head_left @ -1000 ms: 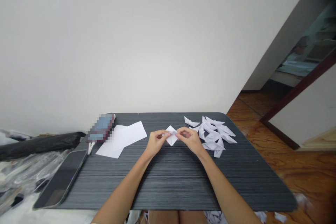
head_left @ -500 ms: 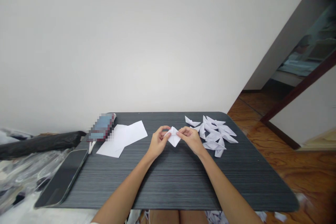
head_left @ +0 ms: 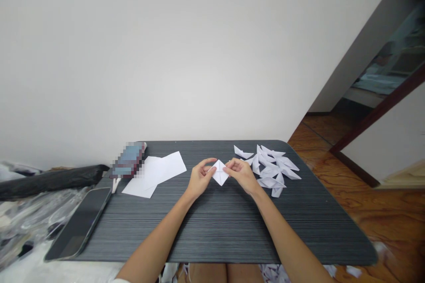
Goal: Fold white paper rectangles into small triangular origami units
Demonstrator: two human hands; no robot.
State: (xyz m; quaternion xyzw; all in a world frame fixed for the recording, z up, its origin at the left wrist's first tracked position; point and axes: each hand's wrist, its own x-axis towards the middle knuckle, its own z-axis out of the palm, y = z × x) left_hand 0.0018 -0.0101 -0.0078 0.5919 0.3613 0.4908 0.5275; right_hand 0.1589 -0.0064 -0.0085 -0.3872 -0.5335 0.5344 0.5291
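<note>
A small white folded paper diamond point(head_left: 220, 174) is held up over the middle of the dark table. My left hand point(head_left: 201, 178) pinches its left corner between thumb and fingers. At the right corner, my right hand point(head_left: 241, 175) grips it the same way. Crease lines cross the face of the diamond. Just beyond my right hand lies a loose pile of folded paper boats point(head_left: 270, 170), some overlapping. One paper boat point(head_left: 243, 153) rests slightly apart at the pile's back left.
Flat white paper sheets point(head_left: 156, 174) overlap on the left of the table point(head_left: 219, 234). A pixelated device point(head_left: 129, 160) stands behind them, and a dark phone point(head_left: 79, 225) lies at the left edge. A black wrapped bundle point(head_left: 49, 181) is beyond that edge.
The paper's top now looks flatter, with a cleaner diamond outline. Both hands stay in nearly the same place, still pinching its side corners.
</note>
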